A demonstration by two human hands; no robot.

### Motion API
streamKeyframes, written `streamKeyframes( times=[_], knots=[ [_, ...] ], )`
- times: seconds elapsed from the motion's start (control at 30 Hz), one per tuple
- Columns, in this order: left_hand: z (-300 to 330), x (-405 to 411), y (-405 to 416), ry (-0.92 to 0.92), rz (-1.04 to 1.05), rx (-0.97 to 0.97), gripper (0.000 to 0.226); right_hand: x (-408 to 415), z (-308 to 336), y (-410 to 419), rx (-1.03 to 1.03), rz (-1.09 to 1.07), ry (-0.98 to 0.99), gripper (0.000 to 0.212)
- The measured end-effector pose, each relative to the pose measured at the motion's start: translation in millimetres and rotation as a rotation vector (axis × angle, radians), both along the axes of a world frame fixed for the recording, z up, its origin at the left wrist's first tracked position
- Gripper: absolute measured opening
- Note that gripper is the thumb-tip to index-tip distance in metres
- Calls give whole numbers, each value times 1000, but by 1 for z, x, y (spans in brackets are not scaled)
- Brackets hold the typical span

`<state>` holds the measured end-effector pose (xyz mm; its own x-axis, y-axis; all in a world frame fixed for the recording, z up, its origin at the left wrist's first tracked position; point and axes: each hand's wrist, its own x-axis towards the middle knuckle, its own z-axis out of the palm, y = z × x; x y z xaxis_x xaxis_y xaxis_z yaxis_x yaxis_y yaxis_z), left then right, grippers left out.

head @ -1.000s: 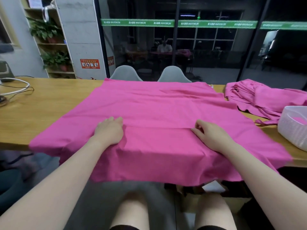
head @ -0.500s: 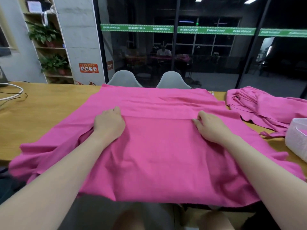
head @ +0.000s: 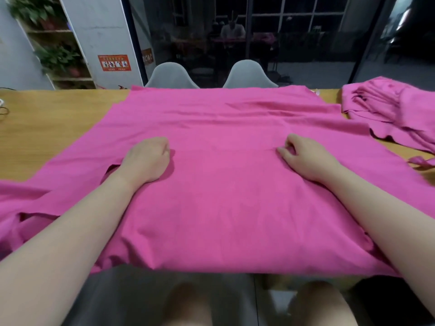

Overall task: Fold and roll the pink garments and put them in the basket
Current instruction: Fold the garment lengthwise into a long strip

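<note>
The pink garment [head: 223, 184] lies spread across the wooden bench [head: 47, 128], near edge overhanging, with the left hand [head: 146, 161] and right hand [head: 306, 158] each curled and pinching its fold line, and a crumpled pink pile [head: 388, 109] at far right.

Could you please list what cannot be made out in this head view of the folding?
- Basket: outside the frame, so its contents cannot be seen.
- Left hand fingertips: curled under the knuckles; the grip on the spread pink garment is unclear.
- Pile of pink garments: cut off by the right edge.
- Red wall sign: its text is blurred.
</note>
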<state>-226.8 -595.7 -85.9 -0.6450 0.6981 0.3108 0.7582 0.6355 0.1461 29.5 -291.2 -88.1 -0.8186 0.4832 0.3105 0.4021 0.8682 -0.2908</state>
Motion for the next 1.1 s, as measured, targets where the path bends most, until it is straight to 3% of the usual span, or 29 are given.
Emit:
streamKeyframes(
  times=[0.73,0.83,0.97,1.1],
  knots=[
    [-1,97,-77,12,48,-25,19,89,-3,-74,1,29,19,27],
    [10,102,-71,64,118,-42,19,92,6,-77,49,61,103,27],
    [34,91,-60,149,136,77,21,87,26,-69,190,80,281,29],
    [47,63,-36,175,104,47,22,60,41,-42,206,67,254,26]
  ],
)
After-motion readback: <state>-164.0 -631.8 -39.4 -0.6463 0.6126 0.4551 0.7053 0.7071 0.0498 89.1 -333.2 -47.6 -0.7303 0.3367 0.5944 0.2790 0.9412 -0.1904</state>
